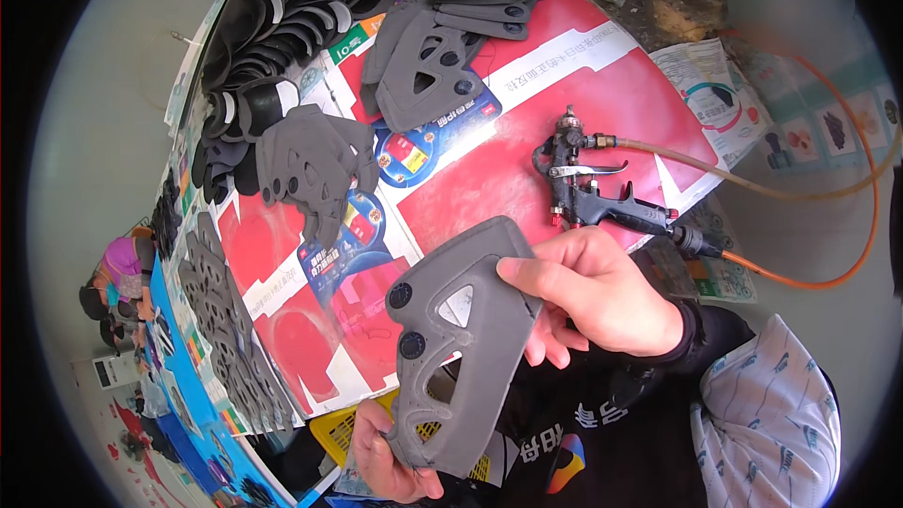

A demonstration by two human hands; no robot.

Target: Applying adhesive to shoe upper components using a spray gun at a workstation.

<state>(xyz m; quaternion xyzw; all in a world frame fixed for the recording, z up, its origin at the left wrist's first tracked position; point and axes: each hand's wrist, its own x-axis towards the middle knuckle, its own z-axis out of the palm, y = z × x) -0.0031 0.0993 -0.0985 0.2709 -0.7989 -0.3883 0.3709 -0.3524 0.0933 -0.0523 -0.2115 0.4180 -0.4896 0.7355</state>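
Observation:
A dark grey foam panel (pixel 494 343) with several cut-out holes and two round black discs along its left edge is held up in front of me. My right hand (pixel 602 296) pinches its upper right edge, thumb on the face and fingers behind. Around the lower left end my left hand (pixel 381 459) is closed, some fingers hidden behind the panel. Just beyond my right hand a black and silver spray gun (pixel 569 179) lies on the red and white printed sheet (pixel 470 202) covering the table.
Similar grey panels lie in a pile (pixel 315 165) on the left and another pile (pixel 423 66) farther back. Curved black pieces (pixel 301 14) crowd the far left. An orange hose (pixel 818 284) runs off right from the gun. Below sits a yellow basket (pixel 336 435). Another person (pixel 127 268) is at far left.

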